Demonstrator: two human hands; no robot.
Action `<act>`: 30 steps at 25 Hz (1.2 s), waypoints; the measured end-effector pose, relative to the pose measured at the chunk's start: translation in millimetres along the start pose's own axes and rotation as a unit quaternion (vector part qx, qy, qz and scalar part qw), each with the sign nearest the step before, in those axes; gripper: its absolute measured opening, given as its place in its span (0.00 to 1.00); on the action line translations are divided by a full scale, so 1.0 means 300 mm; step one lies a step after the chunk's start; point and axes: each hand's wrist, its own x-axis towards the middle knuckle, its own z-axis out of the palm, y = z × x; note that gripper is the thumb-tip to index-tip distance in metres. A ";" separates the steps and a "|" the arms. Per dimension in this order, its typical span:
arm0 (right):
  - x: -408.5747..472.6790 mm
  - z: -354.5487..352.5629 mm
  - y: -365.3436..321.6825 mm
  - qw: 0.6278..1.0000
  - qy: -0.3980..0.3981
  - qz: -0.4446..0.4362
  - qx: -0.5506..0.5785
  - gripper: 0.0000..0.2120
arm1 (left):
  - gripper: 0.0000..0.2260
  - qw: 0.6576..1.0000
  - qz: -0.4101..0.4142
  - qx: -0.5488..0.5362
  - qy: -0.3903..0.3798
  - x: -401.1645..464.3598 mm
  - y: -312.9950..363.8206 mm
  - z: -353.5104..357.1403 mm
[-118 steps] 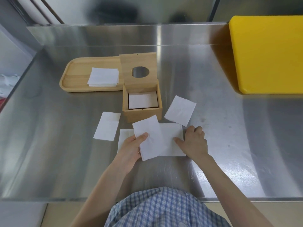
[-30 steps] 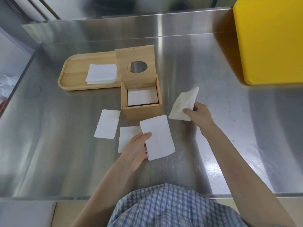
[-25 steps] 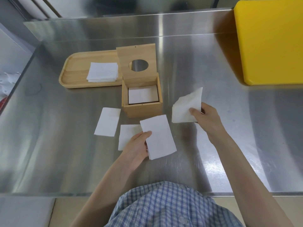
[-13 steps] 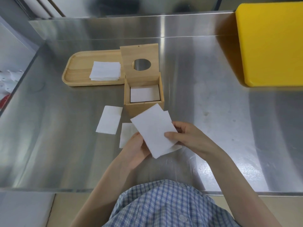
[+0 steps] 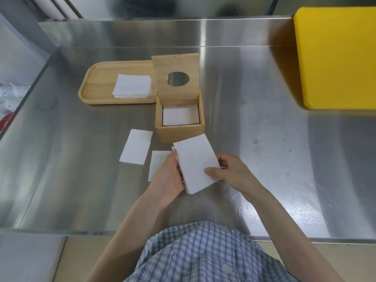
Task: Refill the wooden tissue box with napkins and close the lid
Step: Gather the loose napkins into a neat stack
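A small stack of folded white napkins (image 5: 196,163) is held above the steel table in front of me. My left hand (image 5: 168,180) supports it from the left and below; my right hand (image 5: 227,171) pinches its right edge with the thumb on top. Just beyond stands the wooden tissue box (image 5: 180,133), its lid (image 5: 176,64) with a round hole tipped up and back. White napkins lie inside the box (image 5: 180,115). Two folded napkins rest on the table, one left of the box (image 5: 136,146) and one partly under my left hand (image 5: 157,162).
A wooden tray (image 5: 97,86) behind and left of the box carries a stack of napkins (image 5: 132,86). A thick yellow board (image 5: 335,55) lies at the far right. The steel table (image 5: 264,139) ends near my body and at the left edge.
My right hand picked the loose napkin up from right of the box, carried it over and laid it on the stack in my left hand. Both hands now hold that stack.
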 end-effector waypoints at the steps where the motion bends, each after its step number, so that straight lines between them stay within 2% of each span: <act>1: 0.000 0.005 -0.003 1.000 0.001 0.000 -0.011 0.05 | 0.20 1.000 -0.002 -0.006 -0.001 -0.001 0.000 -0.001; 6: -0.012 0.034 -0.021 0.999 0.015 0.007 -0.046 0.12 | 0.24 0.999 -0.020 -0.025 -0.023 -0.019 0.003 -0.023; 8: -0.014 0.052 -0.026 0.998 0.015 0.007 -0.065 0.12 | 0.21 0.999 -0.019 -0.027 -0.028 -0.028 0.005 -0.042; 12: -0.012 0.111 -0.045 0.995 0.016 -0.001 -0.095 0.12 | 0.09 0.999 -0.024 -0.005 -0.021 -0.038 0.022 -0.100; 15: -0.012 0.159 -0.052 0.996 0.023 0.003 -0.087 0.12 | 0.11 0.999 -0.019 0.029 -0.011 -0.038 0.023 -0.151; 19: -0.004 0.208 -0.065 0.998 0.031 0.004 -0.061 0.09 | 0.09 0.999 -0.005 0.032 -0.023 -0.041 0.050 -0.221; 23: 0.021 0.239 -0.068 0.996 0.081 0.002 -0.025 0.04 | 0.09 1.000 0.004 0.016 -0.019 -0.049 0.075 -0.305; 27: 0.076 0.261 -0.055 0.987 0.121 0.011 -0.110 0.08 | 0.09 1.000 0.000 0.002 -0.003 -0.053 0.100 -0.375; 30: 0.119 0.287 -0.062 0.959 0.132 -0.023 -0.250 0.13 | 0.10 1.000 -0.005 -0.007 0.006 -0.049 0.117 -0.401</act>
